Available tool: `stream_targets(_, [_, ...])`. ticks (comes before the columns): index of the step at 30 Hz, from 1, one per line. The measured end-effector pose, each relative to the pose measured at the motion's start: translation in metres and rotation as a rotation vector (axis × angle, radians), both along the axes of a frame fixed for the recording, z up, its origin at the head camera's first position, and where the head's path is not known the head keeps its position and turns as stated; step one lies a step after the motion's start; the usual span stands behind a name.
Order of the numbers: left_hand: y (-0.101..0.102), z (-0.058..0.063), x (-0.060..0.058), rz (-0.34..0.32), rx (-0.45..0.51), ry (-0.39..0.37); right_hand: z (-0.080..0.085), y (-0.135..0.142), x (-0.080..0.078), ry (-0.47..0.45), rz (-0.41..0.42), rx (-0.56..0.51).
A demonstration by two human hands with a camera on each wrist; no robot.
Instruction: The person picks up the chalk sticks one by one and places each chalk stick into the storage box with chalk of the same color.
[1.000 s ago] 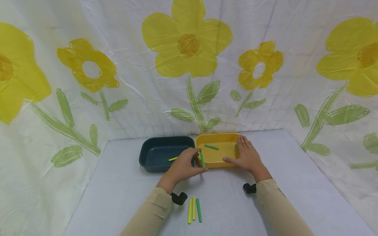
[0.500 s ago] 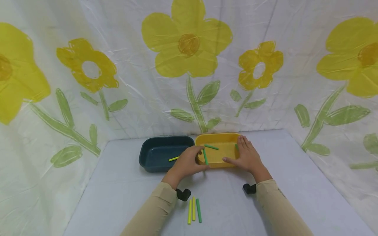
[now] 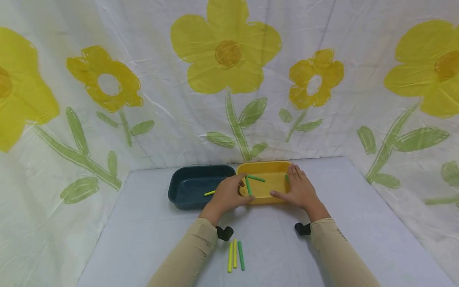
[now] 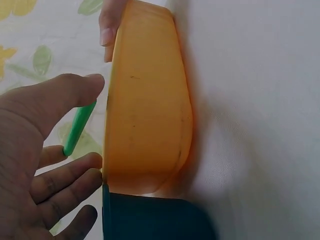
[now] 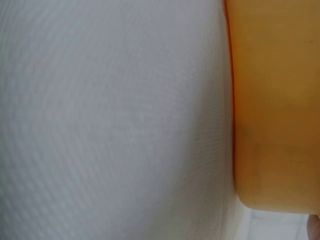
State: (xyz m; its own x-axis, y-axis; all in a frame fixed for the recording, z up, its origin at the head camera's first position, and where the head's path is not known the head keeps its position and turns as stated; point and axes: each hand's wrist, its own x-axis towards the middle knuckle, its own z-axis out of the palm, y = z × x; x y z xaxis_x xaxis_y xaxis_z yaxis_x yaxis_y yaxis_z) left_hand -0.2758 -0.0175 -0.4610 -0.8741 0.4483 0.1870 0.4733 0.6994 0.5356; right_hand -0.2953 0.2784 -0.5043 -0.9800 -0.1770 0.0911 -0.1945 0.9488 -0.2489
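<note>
In the head view my left hand (image 3: 226,196) pinches a green stick (image 3: 248,185) by its two ends, thumb to finger, over the left part of the yellow tray (image 3: 265,162). The left wrist view shows this green stick (image 4: 80,127) spanning thumb and index finger, the other fingers spread beside the tray wall (image 4: 150,100). My right hand (image 3: 303,192) rests on the tray's right end with straight fingers, its thumb at the near rim. Inside the tray lies another green stick (image 3: 256,178); one more is partly hidden by the right hand. The right wrist view shows mostly the tray's side (image 5: 280,110).
A dark teal tray (image 3: 186,187) stands against the yellow one on the left, with a yellow stick (image 3: 209,193) in it, partly covered by my left hand. Nearer to me on the white table lie two yellow sticks (image 3: 230,258) and a green stick (image 3: 241,256).
My left hand has moved a little to the right, carrying the green stick from the yellow tray's left edge to over its inside. My right hand has stayed in place.
</note>
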Motion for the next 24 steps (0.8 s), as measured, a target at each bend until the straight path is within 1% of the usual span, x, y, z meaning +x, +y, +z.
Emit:
stream_targets(8, [0.0057,-0.0028,-0.0027,0.019,-0.058,0.054,-0.0006,-0.0003,0.0001,0.015,-0.008,-0.008])
stream_targets(18, [0.0089,-0.0035,-0.0045,0.027,-0.074,0.075,-0.0008,-0.0007,0.0012,0.011,-0.001,-0.007])
stream_targets(24, [0.0091,-0.0022,-0.0031,0.016,-0.068,0.088,0.0011,-0.0009,0.0008,0.016,-0.001,0.006])
